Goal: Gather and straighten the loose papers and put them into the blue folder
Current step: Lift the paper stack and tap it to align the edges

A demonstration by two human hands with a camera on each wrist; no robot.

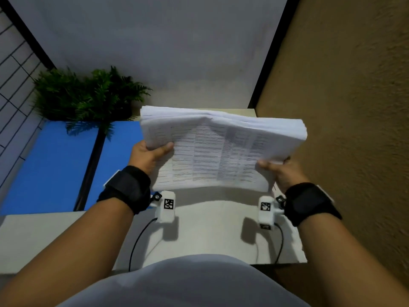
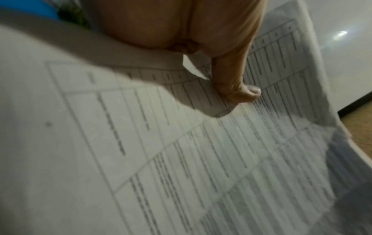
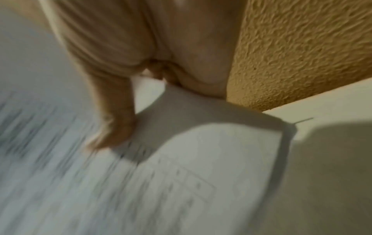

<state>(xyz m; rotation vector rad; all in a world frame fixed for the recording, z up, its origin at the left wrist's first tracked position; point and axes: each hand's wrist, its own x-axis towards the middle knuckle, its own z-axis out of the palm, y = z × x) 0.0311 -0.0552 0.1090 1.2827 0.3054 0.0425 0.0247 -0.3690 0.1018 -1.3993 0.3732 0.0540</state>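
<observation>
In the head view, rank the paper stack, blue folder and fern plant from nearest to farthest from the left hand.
1. Paper stack: gripped by the left hand at its left edge.
2. Blue folder: lying open on the table, just left of the hand.
3. Fern plant: behind the folder, at the far left by the wall.

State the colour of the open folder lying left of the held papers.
Bright blue folder, black spine; clearest in the head view.

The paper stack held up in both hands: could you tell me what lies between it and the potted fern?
In the head view, only part of the open blue folder lies between the paper stack and the potted fern.
</observation>
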